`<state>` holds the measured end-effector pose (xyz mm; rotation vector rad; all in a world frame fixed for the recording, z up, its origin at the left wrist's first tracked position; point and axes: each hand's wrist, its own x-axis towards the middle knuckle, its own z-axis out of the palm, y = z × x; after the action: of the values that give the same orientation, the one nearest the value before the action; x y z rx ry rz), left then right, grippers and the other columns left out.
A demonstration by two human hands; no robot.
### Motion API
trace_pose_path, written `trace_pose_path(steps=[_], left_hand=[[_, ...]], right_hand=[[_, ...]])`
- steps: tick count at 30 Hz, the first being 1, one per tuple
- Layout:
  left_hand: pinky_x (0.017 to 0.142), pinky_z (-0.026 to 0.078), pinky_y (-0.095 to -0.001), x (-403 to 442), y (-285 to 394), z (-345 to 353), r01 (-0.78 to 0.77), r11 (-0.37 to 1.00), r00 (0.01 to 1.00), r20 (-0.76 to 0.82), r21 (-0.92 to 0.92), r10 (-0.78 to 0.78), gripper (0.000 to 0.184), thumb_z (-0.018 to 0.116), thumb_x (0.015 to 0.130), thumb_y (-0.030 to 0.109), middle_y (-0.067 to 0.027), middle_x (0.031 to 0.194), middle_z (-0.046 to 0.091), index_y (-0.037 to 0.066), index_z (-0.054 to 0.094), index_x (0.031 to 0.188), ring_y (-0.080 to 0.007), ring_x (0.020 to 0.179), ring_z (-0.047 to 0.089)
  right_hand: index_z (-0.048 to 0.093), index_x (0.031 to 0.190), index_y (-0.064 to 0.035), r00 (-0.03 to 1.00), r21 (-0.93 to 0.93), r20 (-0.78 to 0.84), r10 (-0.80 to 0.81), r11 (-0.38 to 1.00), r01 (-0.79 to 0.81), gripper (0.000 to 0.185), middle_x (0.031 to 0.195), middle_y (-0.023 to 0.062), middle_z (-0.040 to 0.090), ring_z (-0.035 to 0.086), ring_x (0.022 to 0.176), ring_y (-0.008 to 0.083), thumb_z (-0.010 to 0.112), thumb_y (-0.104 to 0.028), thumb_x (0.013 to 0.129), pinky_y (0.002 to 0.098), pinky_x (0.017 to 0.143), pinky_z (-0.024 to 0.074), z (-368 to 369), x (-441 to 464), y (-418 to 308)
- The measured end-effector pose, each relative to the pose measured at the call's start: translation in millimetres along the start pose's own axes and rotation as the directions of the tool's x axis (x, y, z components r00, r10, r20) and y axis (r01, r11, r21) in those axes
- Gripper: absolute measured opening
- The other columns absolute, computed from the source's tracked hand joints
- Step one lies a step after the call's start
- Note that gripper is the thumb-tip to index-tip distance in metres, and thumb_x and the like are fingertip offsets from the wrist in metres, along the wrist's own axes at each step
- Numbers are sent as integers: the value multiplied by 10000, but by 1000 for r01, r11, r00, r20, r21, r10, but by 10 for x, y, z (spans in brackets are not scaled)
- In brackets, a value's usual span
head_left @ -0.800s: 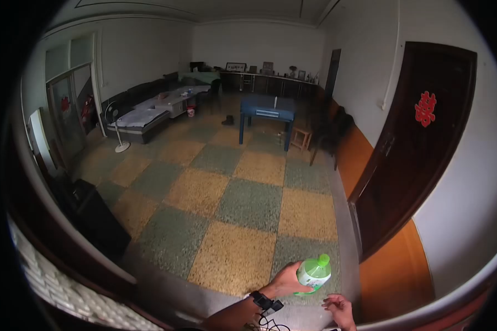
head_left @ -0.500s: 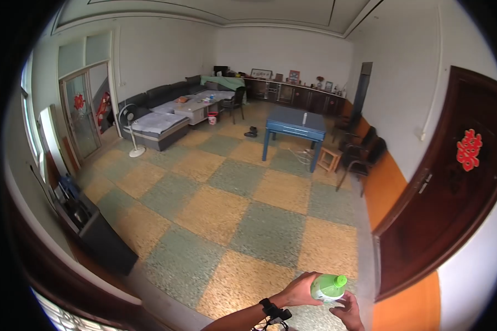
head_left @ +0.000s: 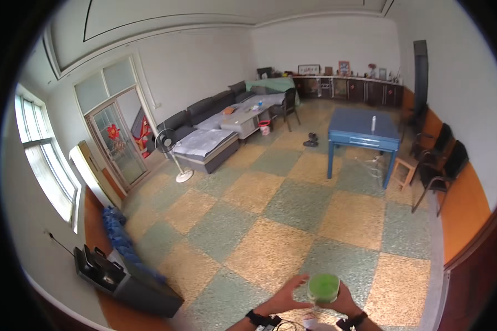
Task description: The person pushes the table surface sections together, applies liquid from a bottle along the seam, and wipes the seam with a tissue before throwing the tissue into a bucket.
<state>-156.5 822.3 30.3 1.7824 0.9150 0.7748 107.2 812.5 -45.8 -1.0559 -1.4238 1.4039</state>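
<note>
A green and clear plastic bottle is held up in front of me at the bottom of the view, with a round green end facing me. My right hand grips its right side, with the fingers partly hidden behind it. On the left side, my left hand has its thumb and fingers spread apart close to the bottle. Dark bands are on both wrists. Below the bottle, a small pale object shows between the forearms, too unclear to name.
A blue table with a white bottle stands ahead right, near black chairs and a wooden stool. A standing fan is by the grey sofa. A dark cabinet is at lower left.
The view has swung left, bringing the window into sight. The bottle has turned so its cap no longer shows. It has passed from my left hand's grip to my right hand's; the left has loosened.
</note>
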Motion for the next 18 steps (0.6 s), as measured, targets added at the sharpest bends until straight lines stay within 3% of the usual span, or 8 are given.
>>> trace_pose_path(steps=[3, 5, 7, 9, 11, 14, 15, 18], left_hand=[[1129, 489, -389, 243, -588, -1126, 185, 982, 943, -286, 29, -169, 676, 848, 933, 183, -113, 1465, 574, 24, 516, 1501, -220, 1345, 583], [1028, 559, -356, 105, -1416, -1815, 221, 947, 795, -519, -232, -313, 481, 799, 951, 82, -84, 1291, 692, 34, 628, 1397, -193, 1138, 690], [898, 594, -343, -49, -1953, -2397, 61, 790, 537, -647, -610, -541, 358, 724, 979, 84, -84, 1117, 740, 26, 658, 1326, -181, 1053, 710], [1002, 561, -449, -184, -2665, -2859, 18, 798, 373, -736, -603, -565, 475, 663, 1068, 310, -147, 1362, 681, 57, 574, 1460, -284, 1185, 678], [912, 571, -374, -5, -3496, -3407, 70, 795, 243, -763, -602, -599, 415, 688, 1049, 314, -103, 1269, 738, 89, 655, 1396, -214, 1073, 701], [806, 574, -322, 1306, -3784, -4423, 100, 728, 198, -703, -678, -683, 316, 736, 987, 183, -67, 1044, 747, 39, 686, 1264, -163, 927, 704], [850, 568, -301, 1923, -3818, -4752, 93, 764, 360, -694, -638, -624, 307, 708, 992, 125, -66, 1081, 743, 30, 680, 1283, -152, 974, 697], [885, 558, -306, 3760, -3654, -5447, 71, 881, 626, -667, -468, -405, 283, 744, 1004, 187, -39, 1087, 748, 50, 707, 1249, -145, 1003, 685]], right_hand=[[507, 1499, -48, 1000, -17, 24, -15, 1000, 16, 979, 1359, 89, 676, 645, 1271, 204, 1023, -150, 673, 395, 1091, 519, -72, 1310, -375], [512, 1490, -48, 998, 36, 38, -55, 998, 54, 965, 1357, 86, 677, 647, 1268, 199, 1020, -138, 675, 395, 1083, 526, -132, 2127, -510], [516, 1481, -46, 996, 1, 52, -72, 997, 72, 943, 1355, 89, 674, 652, 1257, 197, 1013, -123, 683, 394, 1066, 540, -196, 2965, -506], [507, 1487, -44, 997, 89, 59, -58, 995, 53, 957, 1366, 94, 669, 654, 1263, 202, 1014, -121, 679, 399, 1061, 548, -285, 3744, -395], [556, 1437, -38, 999, 2, 10, -37, 999, 37, 886, 1325, 87, 685, 673, 1220, 205, 1011, -100, 680, 401, 1038, 564, -351, 4486, -417], [551, 1435, -24, 989, 9, -147, -9, 1000, 11, 888, 1327, 95, 686, 674, 1228, 218, 1013, -111, 682, 406, 1037, 567, -361, 5533, -357], [551, 1435, -24, 988, -23, -153, 7, 1000, -11, 888, 1327, 95, 686, 674, 1228, 218, 1013, -111, 682, 406, 1037, 567, -473, 5861, -400], [478, 1513, -43, 987, -174, -156, -45, 985, 18, 972, 1398, 112, 647, 655, 1280, 252, 1001, -102, 695, 428, 1060, 560, -595, 6910, -403]])
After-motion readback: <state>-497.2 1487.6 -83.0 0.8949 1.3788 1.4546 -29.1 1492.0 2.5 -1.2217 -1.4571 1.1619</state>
